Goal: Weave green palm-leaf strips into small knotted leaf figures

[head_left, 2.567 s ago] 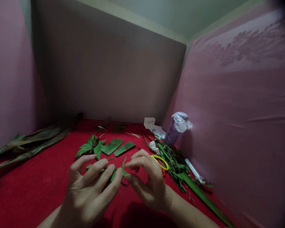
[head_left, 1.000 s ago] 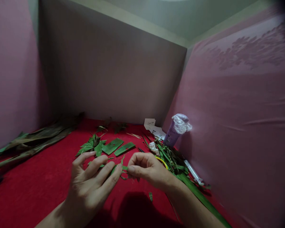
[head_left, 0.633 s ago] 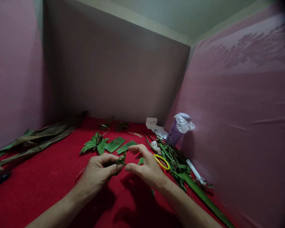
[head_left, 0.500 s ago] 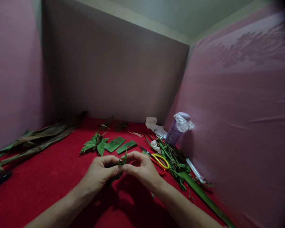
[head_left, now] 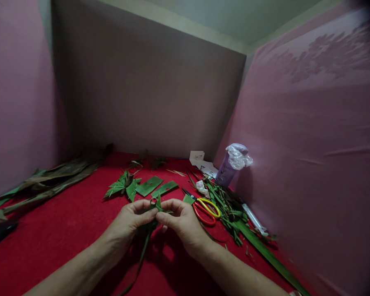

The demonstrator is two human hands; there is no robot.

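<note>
My left hand and my right hand meet above the red cloth, thumbs and fingers pinched together. Between them is a small folded green leaf piece, its pointed tip standing up and a thin loop beside it. From under the hands a long narrow leaf strip hangs toward me. Just right of my right hand lie scissors with one red and one yellow handle. Beyond the fingers are two cut leaf rectangles and a pointed leaf bundle. My fingers partly hide the held piece.
Dried leaves lie along the left side. At right are a heap of green scraps, a long leaf blade, a clear narrow packet and a purple plastic-topped canister. White cards and thin sticks lie further back.
The leaf piece has turned in my fingers, its tip now more upright. A loop and a long strip hanging below have come into view. Both hands stay pinched together.
</note>
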